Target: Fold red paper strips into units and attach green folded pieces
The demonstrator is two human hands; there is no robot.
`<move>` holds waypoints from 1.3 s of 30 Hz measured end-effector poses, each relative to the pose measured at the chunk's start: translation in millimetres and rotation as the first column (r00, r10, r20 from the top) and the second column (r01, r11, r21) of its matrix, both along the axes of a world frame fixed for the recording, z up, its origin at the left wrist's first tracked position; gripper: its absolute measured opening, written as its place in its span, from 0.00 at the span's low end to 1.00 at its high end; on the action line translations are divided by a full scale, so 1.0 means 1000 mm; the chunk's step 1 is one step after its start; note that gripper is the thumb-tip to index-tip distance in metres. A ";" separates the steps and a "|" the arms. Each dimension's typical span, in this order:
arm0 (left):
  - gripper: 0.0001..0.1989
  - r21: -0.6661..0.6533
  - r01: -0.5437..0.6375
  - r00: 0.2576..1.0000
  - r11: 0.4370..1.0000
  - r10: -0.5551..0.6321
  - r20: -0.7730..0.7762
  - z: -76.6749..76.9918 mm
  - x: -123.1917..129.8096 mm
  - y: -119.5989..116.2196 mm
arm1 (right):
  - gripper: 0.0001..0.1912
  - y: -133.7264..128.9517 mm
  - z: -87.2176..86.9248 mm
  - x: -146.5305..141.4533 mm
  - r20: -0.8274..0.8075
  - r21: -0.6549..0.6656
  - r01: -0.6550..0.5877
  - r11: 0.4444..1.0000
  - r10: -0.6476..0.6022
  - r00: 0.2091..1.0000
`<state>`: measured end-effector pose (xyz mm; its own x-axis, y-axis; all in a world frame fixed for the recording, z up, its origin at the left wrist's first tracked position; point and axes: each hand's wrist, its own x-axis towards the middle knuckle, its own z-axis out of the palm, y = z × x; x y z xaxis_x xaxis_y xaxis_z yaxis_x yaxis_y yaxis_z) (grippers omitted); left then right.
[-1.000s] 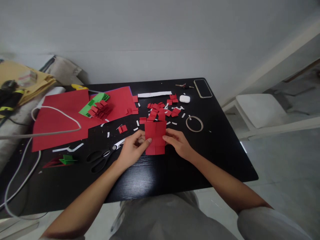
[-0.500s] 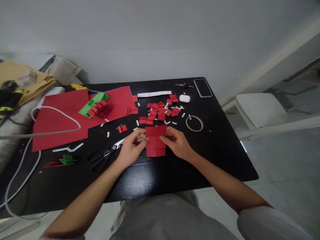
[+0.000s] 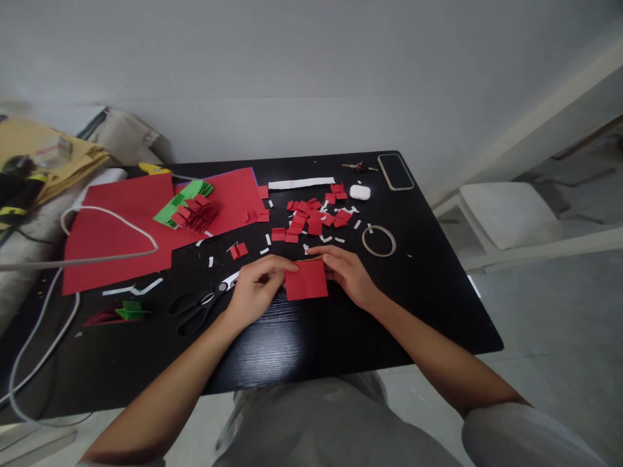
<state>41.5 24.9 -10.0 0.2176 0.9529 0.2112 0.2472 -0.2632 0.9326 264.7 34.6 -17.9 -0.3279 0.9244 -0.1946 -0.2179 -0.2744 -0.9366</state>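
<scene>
A folded piece of red paper [image 3: 306,280] is held between my two hands near the front of the black table. My left hand [image 3: 259,285] pinches its upper left corner, thumb along the top edge. On the other side my right hand [image 3: 349,275] grips the upper right corner, its index finger stretched along the top edge. The fingertips behind the paper are hidden. Black-handled scissors [image 3: 200,308] lie left of my left hand, blades partly covered by it. Beyond my hands is a loose pile of small folded red paper pieces [image 3: 302,217] with white scraps among them.
Large red sheets [image 3: 117,227] cover the left of the table [image 3: 452,311], with folded green paper [image 3: 182,201] on top. A white cable [image 3: 156,243] crosses there. On the right are a tape ring [image 3: 378,240], a white case [image 3: 360,192], keys [image 3: 360,167] and a phone [image 3: 395,171].
The red paper has gone from a longer piece to a shorter, folded one. My thumbs have moved up from its sides to its top edge.
</scene>
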 end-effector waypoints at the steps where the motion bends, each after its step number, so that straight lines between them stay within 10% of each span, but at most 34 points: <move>1: 0.12 0.040 0.014 1.000 0.999 -0.013 -0.026 0.000 0.000 0.000 | 0.16 0.000 0.001 -0.001 0.053 0.027 0.006 1.000 -0.008 0.999; 7: 0.13 0.127 0.094 0.994 0.987 -0.086 -0.071 0.002 -0.004 -0.002 | 0.13 -0.002 0.003 -0.003 0.242 0.189 0.010 0.982 -0.056 0.969; 13: 0.10 -0.068 0.083 0.980 0.994 -0.069 0.189 0.001 -0.002 -0.004 | 0.10 -0.007 -0.001 -0.005 0.267 0.275 0.025 0.961 -0.102 0.958; 21: 0.10 0.009 -0.048 0.992 0.999 0.048 -0.121 -0.008 0.006 -0.006 | 0.09 -0.011 -0.004 -0.007 0.289 0.342 0.006 0.940 -0.111 0.951; 39: 0.07 -0.020 -0.077 0.993 0.997 0.074 -0.092 -0.005 0.008 -0.006 | 0.07 -0.012 -0.006 -0.008 0.274 0.375 0.009 0.927 -0.120 0.954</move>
